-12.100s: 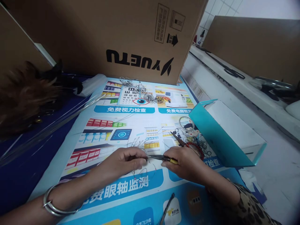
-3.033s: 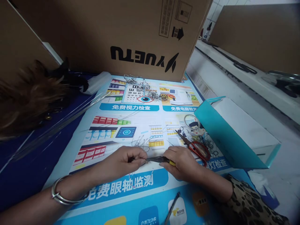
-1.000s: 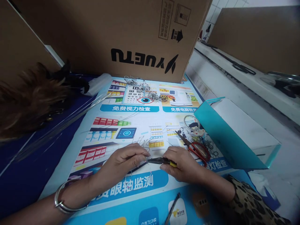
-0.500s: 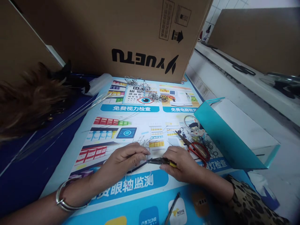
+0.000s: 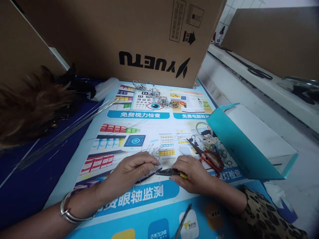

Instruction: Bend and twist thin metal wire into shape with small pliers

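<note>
My left hand (image 5: 139, 167) pinches a thin wire (image 5: 159, 176), with fine strands and small beads dangling below the fingers. In my right hand (image 5: 190, 174) is a pair of pliers (image 5: 169, 172) with yellow handles, its dark jaws pointing left to the wire beside my left fingertips. Whether the jaws are clamped on the wire is too small to make out. Just beyond my hands lie several loose wire pieces (image 5: 153, 150). Scissors (image 5: 209, 159) with red handles rest to the right of my right hand, near a tangle of wire loops (image 5: 225, 157).
A teal open box (image 5: 251, 146) stands on the right. Clumps of wire (image 5: 161, 101) lie before a large cardboard box (image 5: 154, 36) at the back. Long wires (image 5: 82, 122) and a brown feathery bundle (image 5: 32, 109) are on the left. A dark thin tool (image 5: 183, 220) lies in front.
The pliers' tips have shifted very slightly beside the left fingertips. Both hands keep nearly the same place and hold.
</note>
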Tool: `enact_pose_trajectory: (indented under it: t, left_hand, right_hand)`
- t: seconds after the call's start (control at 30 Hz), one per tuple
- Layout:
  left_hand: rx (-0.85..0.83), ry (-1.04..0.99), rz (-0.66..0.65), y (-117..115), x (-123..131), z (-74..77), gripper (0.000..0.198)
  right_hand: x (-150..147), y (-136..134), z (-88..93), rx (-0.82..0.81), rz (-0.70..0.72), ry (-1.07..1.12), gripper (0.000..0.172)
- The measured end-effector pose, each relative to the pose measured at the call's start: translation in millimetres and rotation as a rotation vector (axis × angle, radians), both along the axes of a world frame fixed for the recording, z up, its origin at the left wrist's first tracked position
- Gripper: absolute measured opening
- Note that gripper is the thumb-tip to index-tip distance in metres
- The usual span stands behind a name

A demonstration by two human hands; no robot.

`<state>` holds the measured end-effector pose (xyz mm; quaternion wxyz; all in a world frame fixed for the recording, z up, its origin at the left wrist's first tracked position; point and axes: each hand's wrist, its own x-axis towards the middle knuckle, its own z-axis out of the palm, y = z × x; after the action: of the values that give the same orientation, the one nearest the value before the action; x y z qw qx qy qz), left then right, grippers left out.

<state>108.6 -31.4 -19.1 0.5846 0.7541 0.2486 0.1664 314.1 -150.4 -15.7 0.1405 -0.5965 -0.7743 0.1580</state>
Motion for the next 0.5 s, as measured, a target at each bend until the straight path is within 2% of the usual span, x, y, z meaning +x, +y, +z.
enact_pose_trajectory:
  t: [0.23, 0.5]
  left_hand:
    - [-0.094, -0.038, -0.062, 1.1, 0.6, -0.4, 0.016]
    - [-0.099, -0.070, -0.087, 0.7, -0.4, -1.5, 0.015]
  right_hand:
    - [-0.3, 0.0, 1.6, -0.005, 0.022, -0.007, 0.023]
    - [-0.6, 0.1, -1.6, 0.016, 0.048, -0.019, 0.021]
